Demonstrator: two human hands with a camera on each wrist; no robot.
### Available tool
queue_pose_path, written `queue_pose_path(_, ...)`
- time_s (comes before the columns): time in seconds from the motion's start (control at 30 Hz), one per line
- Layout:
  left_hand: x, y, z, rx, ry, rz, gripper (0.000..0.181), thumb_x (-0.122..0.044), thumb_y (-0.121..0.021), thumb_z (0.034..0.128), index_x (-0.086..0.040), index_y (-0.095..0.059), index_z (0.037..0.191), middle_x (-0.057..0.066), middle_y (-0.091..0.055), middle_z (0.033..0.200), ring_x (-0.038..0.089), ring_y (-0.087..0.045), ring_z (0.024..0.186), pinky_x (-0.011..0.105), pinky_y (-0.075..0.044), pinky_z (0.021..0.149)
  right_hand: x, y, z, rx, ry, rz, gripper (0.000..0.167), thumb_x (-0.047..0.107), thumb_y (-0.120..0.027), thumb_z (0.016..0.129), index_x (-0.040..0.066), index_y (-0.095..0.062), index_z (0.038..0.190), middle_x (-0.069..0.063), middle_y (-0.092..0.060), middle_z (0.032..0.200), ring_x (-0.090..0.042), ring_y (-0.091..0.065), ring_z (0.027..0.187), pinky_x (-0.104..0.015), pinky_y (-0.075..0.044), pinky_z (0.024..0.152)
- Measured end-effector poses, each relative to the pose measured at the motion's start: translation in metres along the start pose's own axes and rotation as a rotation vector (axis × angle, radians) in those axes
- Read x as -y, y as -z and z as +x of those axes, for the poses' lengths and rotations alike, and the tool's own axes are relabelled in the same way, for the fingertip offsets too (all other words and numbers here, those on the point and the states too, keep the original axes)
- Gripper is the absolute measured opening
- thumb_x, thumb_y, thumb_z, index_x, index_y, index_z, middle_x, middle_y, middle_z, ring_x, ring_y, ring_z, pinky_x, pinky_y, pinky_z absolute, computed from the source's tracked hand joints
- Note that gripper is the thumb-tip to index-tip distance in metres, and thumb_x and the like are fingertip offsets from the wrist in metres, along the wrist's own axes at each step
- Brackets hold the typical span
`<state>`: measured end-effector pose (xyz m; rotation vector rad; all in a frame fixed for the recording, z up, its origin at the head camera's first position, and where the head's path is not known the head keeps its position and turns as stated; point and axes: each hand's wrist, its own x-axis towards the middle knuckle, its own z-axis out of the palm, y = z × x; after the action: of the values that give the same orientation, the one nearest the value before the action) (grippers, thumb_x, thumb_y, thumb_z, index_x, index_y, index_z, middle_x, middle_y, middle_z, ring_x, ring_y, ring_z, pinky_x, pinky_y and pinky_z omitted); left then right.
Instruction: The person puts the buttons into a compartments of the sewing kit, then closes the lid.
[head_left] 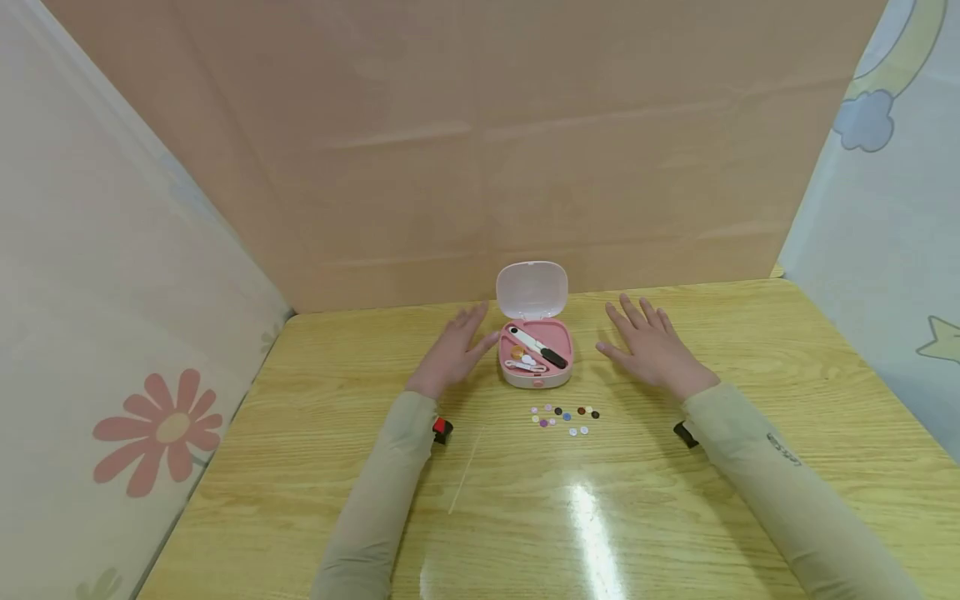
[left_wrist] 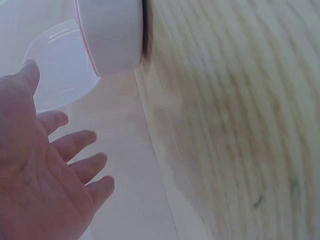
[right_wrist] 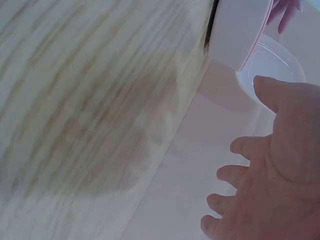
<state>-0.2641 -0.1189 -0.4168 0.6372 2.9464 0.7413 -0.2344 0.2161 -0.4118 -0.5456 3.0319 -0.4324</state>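
A small pink-and-white case (head_left: 537, 380) stands on the table with its translucent lid (head_left: 532, 290) raised. Inside lie a long white-and-black tool (head_left: 537, 346), a white looped piece (head_left: 525, 366) and small orange and white pieces. My left hand (head_left: 456, 346) is at the case's left side, fingers spread and holding nothing. Its thumb is close to the wall; whether it touches, I cannot tell. To the right of the case, and apart from it, my right hand (head_left: 654, 346) spreads its fingers, also holding nothing. Several small coloured buttons (head_left: 567, 417) are scattered in front of the case.
The wooden table (head_left: 300, 433) ends at a tan backdrop (head_left: 480, 150) just behind the lid. Patterned cloth walls stand at left (head_left: 75, 292) and right (head_left: 885, 275). A thin pale line (head_left: 467, 471), perhaps a thread, runs along the tabletop beside the left forearm.
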Motion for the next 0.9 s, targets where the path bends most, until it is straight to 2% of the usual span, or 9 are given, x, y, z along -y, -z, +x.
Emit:
queue_pose_path(0.27, -0.002, -0.002, 0.0, 0.032, -0.005, -0.132, 0.072, -0.056, -0.04, 0.0974, -0.02, -0.015, 0.155, 0.004, -0.022, 0.156, 0.028, -0.021, 0.142, 0.043, -0.018, 0.113, 0.001, -0.001, -0.004, -0.025, 0.012, 0.019, 0.077, 0.055, -0.038, 0.098, 0.005, -0.015, 0.153, -0.023, -0.003, 0.156, -0.046, 0.006, 0.14, -0.062, 0.001, 0.109)
queue_pose_path(0.6, -0.006, -0.01, 0.004, 0.075, -0.013, -0.263, 0.079, -0.059, -0.052, 0.091, -0.025, -0.018, 0.154, -0.002, -0.022, 0.156, 0.022, -0.02, 0.142, 0.042, -0.02, 0.113, 0.0, -0.003, -0.005, -0.055, 0.036, 0.027, 0.077, 0.054, -0.041, 0.098, 0.006, -0.016, 0.153, -0.023, -0.004, 0.156, -0.045, 0.002, 0.14, -0.062, -0.004, 0.109)
queue_pose_path(0.73, -0.008, -0.012, 0.004, 0.091, -0.025, -0.315, 0.082, -0.058, -0.056, 0.0888, -0.025, -0.018, 0.154, -0.003, -0.023, 0.155, 0.023, -0.024, 0.14, 0.042, -0.025, 0.111, 0.002, -0.002, -0.007, -0.071, 0.055, 0.044, 0.076, 0.051, -0.044, 0.098, 0.005, -0.018, 0.153, -0.023, -0.007, 0.156, -0.046, 0.0, 0.14, -0.062, -0.004, 0.109)
queue_pose_path(0.9, -0.01, -0.014, 0.005, 0.096, -0.045, -0.389, 0.083, -0.051, -0.064, 0.0877, -0.023, -0.021, 0.153, -0.004, -0.024, 0.155, 0.021, -0.029, 0.138, 0.036, -0.029, 0.109, 0.003, -0.002, -0.01, -0.078, 0.062, 0.042, 0.075, 0.05, -0.045, 0.098, 0.005, -0.021, 0.152, -0.024, -0.008, 0.156, -0.046, -0.001, 0.14, -0.062, -0.006, 0.109)
